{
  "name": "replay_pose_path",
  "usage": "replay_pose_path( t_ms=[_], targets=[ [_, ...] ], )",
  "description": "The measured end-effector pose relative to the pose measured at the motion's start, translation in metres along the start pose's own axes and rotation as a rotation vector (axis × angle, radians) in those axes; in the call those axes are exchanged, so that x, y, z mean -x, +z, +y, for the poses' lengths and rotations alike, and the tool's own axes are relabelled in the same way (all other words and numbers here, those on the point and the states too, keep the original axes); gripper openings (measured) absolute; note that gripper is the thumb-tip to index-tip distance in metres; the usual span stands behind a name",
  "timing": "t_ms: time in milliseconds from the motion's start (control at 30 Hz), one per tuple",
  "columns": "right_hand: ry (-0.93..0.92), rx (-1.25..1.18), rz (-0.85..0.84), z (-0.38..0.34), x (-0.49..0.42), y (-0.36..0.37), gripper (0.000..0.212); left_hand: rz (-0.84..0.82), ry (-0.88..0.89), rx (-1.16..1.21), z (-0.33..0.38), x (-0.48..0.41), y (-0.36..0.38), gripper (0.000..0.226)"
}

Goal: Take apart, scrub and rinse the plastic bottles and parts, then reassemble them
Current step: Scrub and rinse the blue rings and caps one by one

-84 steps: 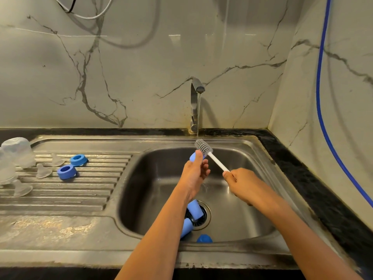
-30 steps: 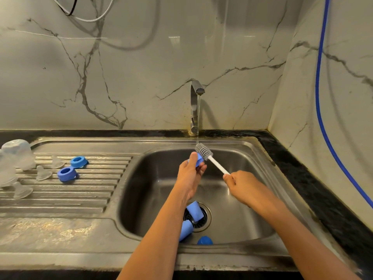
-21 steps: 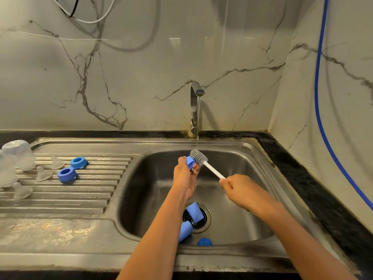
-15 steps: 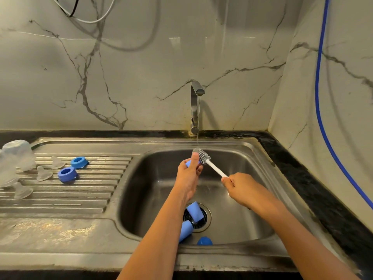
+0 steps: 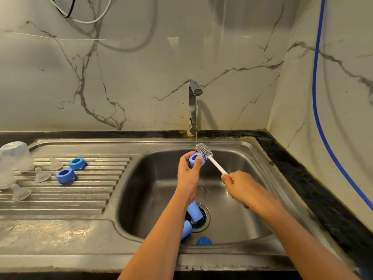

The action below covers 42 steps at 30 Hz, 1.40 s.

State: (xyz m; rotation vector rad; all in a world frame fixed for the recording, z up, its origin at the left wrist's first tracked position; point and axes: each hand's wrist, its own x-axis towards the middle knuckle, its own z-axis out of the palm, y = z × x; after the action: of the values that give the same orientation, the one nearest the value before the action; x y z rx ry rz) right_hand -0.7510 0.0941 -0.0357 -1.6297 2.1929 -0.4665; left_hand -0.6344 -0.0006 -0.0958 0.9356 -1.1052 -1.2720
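Blue plastic sits in the grasp of the left hand [image 5: 188,174]: a small blue part [image 5: 194,158] with a round opening facing up toward the camera. The thumb and fingers curl round it and hide most of its body. It is held above the back of the steel sink [image 5: 153,178], just below the tap [image 5: 193,104].

The right hand [image 5: 240,184] is clenched round the lower end of a brush [image 5: 210,156] with a white handle. The handle slants up and to the left. Its grey bristle head lies outside the opening, right against the rim of the blue part. A thin stream of water [image 5: 196,122] falls from the tap onto the bristles.

Down in the basin, two blue bottles [image 5: 194,212] [image 5: 186,229] lie on their sides at the drain, partly hidden behind the left forearm. Another blue piece [image 5: 203,241] rests near the front wall of the basin.

On the ribbed draining board [image 5: 80,195] to the left, two blue rings [image 5: 77,163] [image 5: 65,175] lie close together. Three clear teats [image 5: 55,163] [image 5: 41,174] [image 5: 20,194] stand near them. Two clear caps [image 5: 17,155] [image 5: 6,176] sit at the far left edge.

A blue hose [image 5: 316,98] runs down the marble wall on the right, and cables [image 5: 80,19] hang at the top left.
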Motion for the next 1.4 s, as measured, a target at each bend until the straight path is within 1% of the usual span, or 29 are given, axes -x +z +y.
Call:
replay_pose_path(
  t_ms=[67, 133, 200, 267, 367, 400, 433, 467, 533, 567, 600, 667, 767, 800, 867, 967, 1100, 1167, 1200, 1233, 1300, 1400],
  targets=[
    [0.046, -0.15, -0.042, 0.001, 0.0, 0.002, 0.041, 0.016, 0.025, 0.007, 0.001, 0.0, 0.0, 0.025],
    [0.075, -0.316, -0.142, 0.0, 0.004, 0.004, 0.038, 0.109, 0.038, 0.068, 0.006, -0.003, -0.005, 0.026],
    [0.064, -0.365, -0.196, -0.002, 0.008, 0.004, 0.037, 0.168, 0.063, 0.1, 0.008, -0.005, -0.009, 0.024],
    [0.062, -0.374, -0.182, -0.002, 0.008, 0.003, 0.036, 0.101, 0.096, 0.051, 0.008, -0.002, -0.009, 0.022],
    [0.106, -0.427, -0.129, 0.0, 0.003, -0.001, 0.037, -0.117, 0.133, -0.082, 0.003, 0.004, -0.004, 0.026],
    [0.12, -0.439, -0.121, 0.001, 0.002, -0.003, 0.037, -0.154, 0.147, -0.113, 0.003, 0.005, -0.002, 0.027],
    [0.128, -0.456, -0.127, 0.001, 0.002, -0.004, 0.037, -0.147, 0.159, -0.124, 0.004, 0.005, -0.002, 0.028],
    [0.127, -0.475, -0.15, 0.001, 0.003, -0.005, 0.036, -0.094, 0.164, -0.109, 0.005, 0.004, -0.002, 0.027],
    [0.102, -0.486, -0.222, -0.001, 0.008, -0.003, 0.036, 0.072, 0.149, -0.05, 0.01, 0.0, -0.006, 0.023],
    [0.085, -0.48, -0.251, -0.003, 0.011, -0.002, 0.037, 0.128, 0.145, -0.028, 0.012, -0.002, -0.01, 0.022],
    [0.072, -0.47, -0.262, -0.004, 0.012, 0.0, 0.037, 0.143, 0.145, -0.023, 0.013, -0.002, -0.012, 0.022],
    [0.076, -0.466, -0.234, -0.005, 0.012, 0.0, 0.037, 0.077, 0.151, -0.066, 0.013, 0.0, -0.012, 0.023],
    [0.119, -0.499, -0.167, -0.001, 0.006, -0.002, 0.036, -0.125, 0.18, -0.191, 0.007, 0.006, -0.006, 0.026],
    [0.129, -0.504, -0.155, 0.0, 0.005, -0.003, 0.035, -0.169, 0.182, -0.205, 0.006, 0.007, -0.005, 0.027],
    [0.134, -0.514, -0.147, 0.001, 0.003, -0.004, 0.035, -0.188, 0.161, -0.171, 0.005, 0.005, -0.003, 0.028],
    [0.123, -0.507, -0.167, 0.001, 0.004, -0.003, 0.035, -0.125, 0.076, -0.063, 0.005, 0.001, -0.006, 0.033],
    [0.098, -0.461, -0.213, 0.0, 0.008, -0.003, 0.035, 0.075, -0.028, 0.136, 0.01, -0.005, -0.01, 0.04],
    [0.085, -0.444, -0.226, -0.001, 0.01, -0.003, 0.036, 0.151, -0.04, 0.182, 0.009, -0.009, -0.013, 0.039],
    [0.078, -0.437, -0.225, -0.001, 0.011, -0.003, 0.036, 0.16, -0.036, 0.177, 0.008, -0.011, -0.014, 0.035],
    [0.071, -0.438, -0.214, -0.002, 0.011, -0.003, 0.036, 0.141, -0.022, 0.161, 0.007, -0.011, -0.015, 0.032],
    [0.075, -0.464, -0.164, -0.003, 0.009, -0.003, 0.037, 0.04, 0.014, 0.121, 0.006, -0.006, -0.013, 0.027],
    [0.088, -0.483, -0.073, -0.001, 0.004, -0.003, 0.038, -0.109, 0.069, 0.047, 0.005, 0.0, -0.006, 0.028]
  ],
)
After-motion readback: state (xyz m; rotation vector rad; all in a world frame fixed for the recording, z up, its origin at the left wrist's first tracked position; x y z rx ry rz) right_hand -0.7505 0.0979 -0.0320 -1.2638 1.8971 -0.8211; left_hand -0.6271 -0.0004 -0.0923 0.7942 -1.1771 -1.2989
